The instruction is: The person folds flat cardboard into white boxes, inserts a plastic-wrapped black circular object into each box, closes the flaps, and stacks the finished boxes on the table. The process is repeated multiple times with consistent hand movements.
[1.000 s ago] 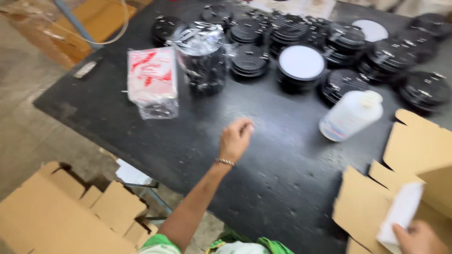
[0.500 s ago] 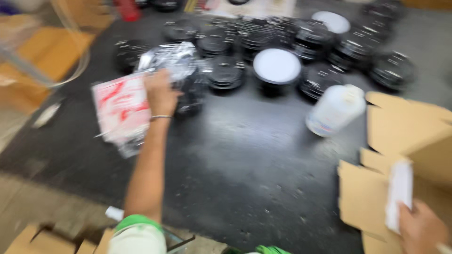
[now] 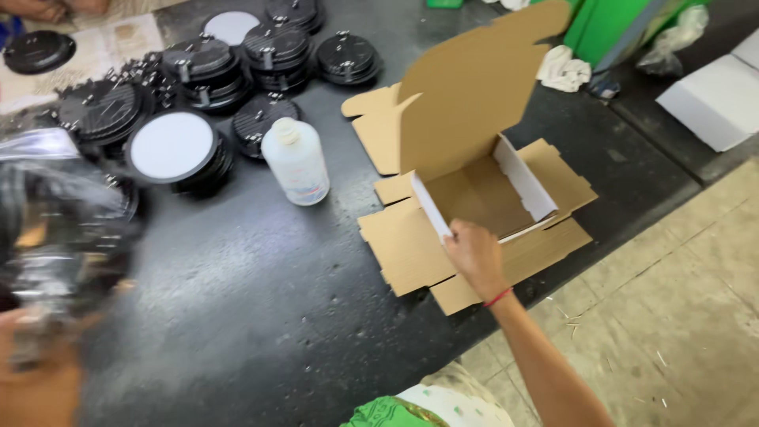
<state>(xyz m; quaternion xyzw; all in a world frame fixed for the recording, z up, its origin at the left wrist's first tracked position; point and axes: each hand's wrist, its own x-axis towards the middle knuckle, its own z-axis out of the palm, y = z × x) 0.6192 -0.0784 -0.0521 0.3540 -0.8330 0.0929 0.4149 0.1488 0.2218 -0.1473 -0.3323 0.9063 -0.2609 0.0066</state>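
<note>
Right hand (image 3: 473,255) is down at the near-left corner of the open cardboard box (image 3: 482,190), fingers closed on the white inner wall there — a pinch grip on the edge, which looks meant to keep the thin wall upright and the box steady. The box sits toward three o'clock on the dark surface (image 3: 261,300), its tall lid flap standing up at twelve o'clock of the cavity, out of the way so the inside stays open. Under it lies a flat stack of unfolded cardboard blanks (image 3: 403,245), spreading out at seven o'clock of the box, so the next blank is close at hand.

Over at nine o'clock, the left hand (image 3: 35,372) is a blur at the frame edge; it is carrying a clear plastic bag with something dark inside (image 3: 59,237), held up above the surface — how the fingers sit on it I cannot tell, the smear is too heavy.

Between the two hands stands a white plastic bottle (image 3: 296,162), upright, just beside the blanks at ten o'clock of the box. Beyond it, toward eleven o'clock, stacks of black round discs (image 3: 198,59) crowd the far part of the surface, one of them topped white (image 3: 172,146). At one o'clock, crumpled white cloth (image 3: 563,69) beside something green (image 3: 609,28).
</note>
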